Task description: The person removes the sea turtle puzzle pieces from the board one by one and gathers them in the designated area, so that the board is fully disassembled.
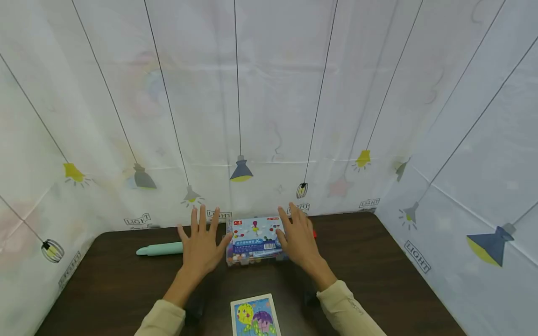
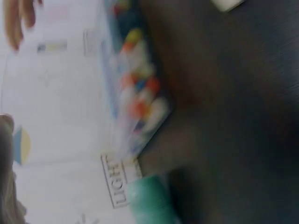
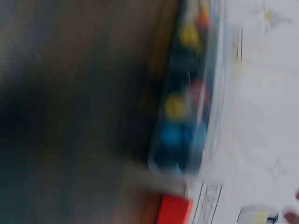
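You are spreading the fingers of both hands and pinching nothing. The left hand (image 1: 203, 246) is hovering by the box's left end; the right hand (image 1: 300, 239) is overlapping its right end in the head view. The views are not settling whether either is touching the box.

The box (image 1: 256, 241) is lying flat on the table (image 1: 370, 263), between your hands. Its walls are looking like clear, stiff plastic, with coloured balls (image 2: 140, 93) showing through. You are probably dealing with a light load that is prone to shifting when tilted. Smooth walls are likely offering little friction, and thin plastic is probably risking cracks under hard squeezing. For a sound hold, you should be gripping both short ends low down, keeping the box level and pressure off the lid.

Farther out, a green rod (image 1: 161, 248) is lying left of the box. A red item (image 3: 174, 211) is sitting just off its right end. A puzzle (image 1: 255, 317) is lying in front of it; a printed curtain (image 1: 273, 107) is hanging behind it.
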